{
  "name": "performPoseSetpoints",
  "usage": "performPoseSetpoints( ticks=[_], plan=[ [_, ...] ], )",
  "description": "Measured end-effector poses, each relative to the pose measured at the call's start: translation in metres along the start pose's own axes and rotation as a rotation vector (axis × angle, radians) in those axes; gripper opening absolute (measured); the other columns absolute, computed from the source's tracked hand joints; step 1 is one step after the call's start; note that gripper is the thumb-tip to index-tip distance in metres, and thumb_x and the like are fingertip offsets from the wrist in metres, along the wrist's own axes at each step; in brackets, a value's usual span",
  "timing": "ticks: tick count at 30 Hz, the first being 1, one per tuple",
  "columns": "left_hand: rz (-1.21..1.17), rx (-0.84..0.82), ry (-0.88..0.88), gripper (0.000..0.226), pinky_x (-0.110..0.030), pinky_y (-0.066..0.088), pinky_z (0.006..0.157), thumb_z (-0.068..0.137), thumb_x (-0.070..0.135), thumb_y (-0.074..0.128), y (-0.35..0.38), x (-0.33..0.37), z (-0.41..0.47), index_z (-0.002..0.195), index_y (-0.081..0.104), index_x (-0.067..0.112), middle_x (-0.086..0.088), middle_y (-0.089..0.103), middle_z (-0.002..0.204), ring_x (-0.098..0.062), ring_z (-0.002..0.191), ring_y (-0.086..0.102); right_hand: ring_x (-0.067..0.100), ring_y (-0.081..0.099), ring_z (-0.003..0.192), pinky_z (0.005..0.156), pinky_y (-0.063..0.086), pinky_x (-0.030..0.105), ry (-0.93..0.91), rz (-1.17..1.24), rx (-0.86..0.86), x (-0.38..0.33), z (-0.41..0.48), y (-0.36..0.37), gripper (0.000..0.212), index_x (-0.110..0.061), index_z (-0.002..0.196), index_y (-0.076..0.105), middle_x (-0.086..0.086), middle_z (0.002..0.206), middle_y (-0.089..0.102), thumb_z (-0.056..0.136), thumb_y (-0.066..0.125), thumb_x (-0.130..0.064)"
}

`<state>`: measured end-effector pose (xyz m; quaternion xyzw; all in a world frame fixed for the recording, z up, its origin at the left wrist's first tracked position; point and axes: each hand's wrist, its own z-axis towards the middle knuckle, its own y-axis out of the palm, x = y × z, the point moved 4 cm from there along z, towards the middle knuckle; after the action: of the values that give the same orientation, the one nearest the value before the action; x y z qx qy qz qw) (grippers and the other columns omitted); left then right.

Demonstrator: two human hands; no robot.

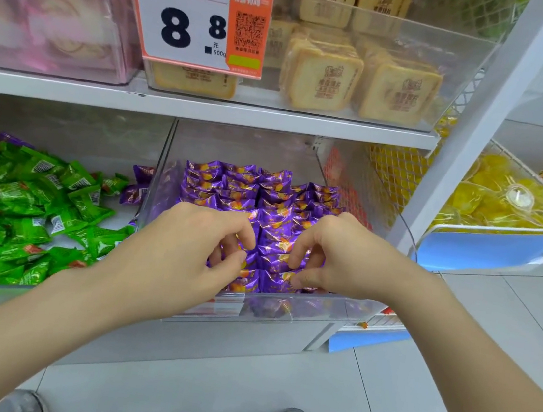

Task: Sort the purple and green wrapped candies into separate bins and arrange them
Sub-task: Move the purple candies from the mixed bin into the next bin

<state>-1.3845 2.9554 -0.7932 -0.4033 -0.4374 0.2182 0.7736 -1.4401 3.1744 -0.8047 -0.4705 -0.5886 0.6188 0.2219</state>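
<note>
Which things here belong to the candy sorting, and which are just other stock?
In the job: purple candies, their clear bin, green candies, stray purple candies among the green, left hand, right hand, both pinching purple candies.
Not in the job: biscuit packs, price tag, yellow sweets, pink packs.

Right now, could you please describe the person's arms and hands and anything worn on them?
Both are bare. The left hand and right hand wear no gloves or visible rings, neither wrist carries a watch or bracelet, and no sleeve shows on either forearm up to the frame's edge.
</note>
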Motion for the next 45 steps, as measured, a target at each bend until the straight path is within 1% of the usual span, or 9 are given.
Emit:
performPoseSetpoints(
  ticks=[4,8,13,17,20,28,31,35,45],
  plan=[
    [0.052,0.097,0.024,0.011,-0.011,0.042,0.067,0.091,0.023,0.066,-0.016,0.003,-0.003,0.094,0.069,0.033,0.020,0.061,0.075,-0.007,0.075,0.061,-0.001,0.066,0.069,0.074,0.049,0.023,-0.057,-0.021,0.126,-0.017,-0.004,-0.015,0.020,-0.032,0.091,0.079,-0.014,0.067,0.071,0.084,0.084,-0.050],
    [0.103,0.260,-0.144,0.008,-0.021,0.041,0.061,0.087,0.028,0.060,-0.050,-0.003,-0.008,0.080,0.064,0.030,0.006,0.054,0.061,-0.011,0.069,0.055,0.007,0.068,0.068,0.069,0.051,0.021,-0.206,0.133,0.303,-0.066,-0.005,-0.016,0.014,-0.032,0.106,0.076,-0.017,0.073,0.069,0.099,0.066,-0.038],
    [0.231,-0.131,-0.614,0.017,-0.027,0.047,0.059,0.090,0.033,0.059,-0.091,-0.065,-0.015,0.078,0.069,0.025,0.008,0.070,0.068,-0.005,0.063,0.061,0.006,0.061,0.081,0.076,0.055,0.037,-0.364,0.078,0.291,-0.123,0.013,0.007,0.022,-0.029,0.110,0.073,-0.014,0.089,0.067,0.097,0.056,-0.024],
    [0.287,-0.302,-0.663,0.015,-0.033,0.061,0.076,0.089,0.023,0.063,-0.099,-0.124,-0.021,0.097,0.075,0.025,0.005,0.077,0.091,-0.016,0.083,0.074,0.012,0.059,0.078,0.070,0.055,0.039,-0.353,0.051,0.324,-0.147,0.035,0.007,0.024,-0.029,0.096,0.068,-0.011,0.085,0.066,0.089,0.046,-0.029],
    [0.366,-0.381,-0.530,0.053,-0.035,0.053,0.098,0.085,0.032,0.079,-0.086,-0.155,-0.007,0.134,0.062,0.019,0.001,0.067,0.127,-0.022,0.113,0.065,0.012,0.055,0.066,0.063,0.053,0.037,-0.331,0.043,0.368,-0.154,0.050,0.006,0.019,-0.025,0.086,0.066,-0.010,0.073,0.065,0.084,0.048,-0.025],
    [0.149,-0.297,-0.472,0.127,-0.036,0.036,0.120,0.063,0.051,0.095,-0.047,-0.213,0.036,0.163,0.023,0.021,-0.004,0.032,0.166,-0.022,0.149,0.037,0.014,0.047,0.057,0.059,0.050,0.038,-0.339,0.071,0.375,-0.170,0.079,0.010,0.017,-0.028,0.076,0.059,-0.010,0.060,0.053,0.080,0.043,-0.027],
    [0.147,-0.322,-0.468,0.122,-0.036,0.041,0.114,0.059,0.052,0.097,-0.037,-0.224,0.043,0.157,0.032,0.022,-0.002,0.039,0.159,-0.022,0.143,0.044,0.015,0.047,0.056,0.058,0.050,0.038,-0.349,0.092,0.388,-0.171,0.084,0.010,0.017,-0.028,0.074,0.059,-0.009,0.060,0.054,0.079,0.042,-0.027],
    [0.283,-0.414,-0.430,0.071,-0.029,0.041,0.084,0.065,0.060,0.090,-0.020,-0.228,0.050,0.117,0.050,0.032,-0.003,0.050,0.127,-0.026,0.119,0.053,0.012,0.046,0.055,0.057,0.049,0.036,-0.354,0.098,0.422,-0.168,0.086,0.009,0.016,-0.025,0.075,0.064,-0.011,0.059,0.054,0.080,0.049,-0.019],
    [0.346,-0.512,-0.350,0.043,-0.035,0.051,0.079,0.088,0.030,0.073,-0.018,-0.216,0.035,0.122,0.047,0.028,-0.001,0.062,0.117,-0.026,0.097,0.061,0.011,0.052,0.054,0.055,0.050,0.035,-0.347,0.113,0.464,-0.161,0.077,0.002,0.018,-0.024,0.077,0.070,-0.011,0.058,0.059,0.081,0.054,-0.016]
  ],
)
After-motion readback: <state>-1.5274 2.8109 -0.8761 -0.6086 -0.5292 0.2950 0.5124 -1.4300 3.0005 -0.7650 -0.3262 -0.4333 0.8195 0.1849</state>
